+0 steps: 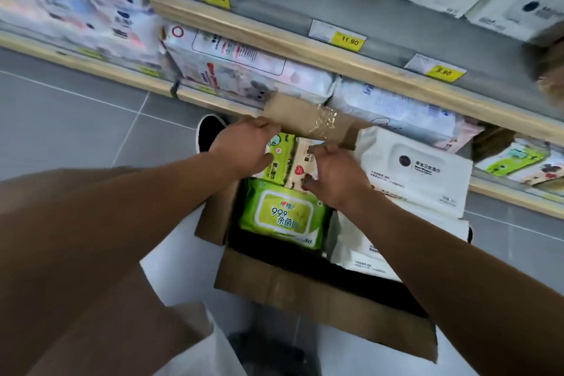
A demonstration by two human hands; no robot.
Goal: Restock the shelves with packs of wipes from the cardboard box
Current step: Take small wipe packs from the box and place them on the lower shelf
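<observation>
Both hands reach down into the open brown cardboard box [305, 293] standing on the grey tiled floor [76, 119] just in front of the low wood-edged shelves [396, 76]. The left hand [247, 146] curls over the small upright lime-green pack of wipes [282, 159] at the box's far end; the right hand [332, 177] pinches the small cream pack with a red heart [300, 166] touching it on the right. Both packs stand with their long axes pointing away from the person toward the shelves, so lifting looks like a straight pull up and forward. A larger flat green pack [282, 214] lies nearer, untouched.
</observation>
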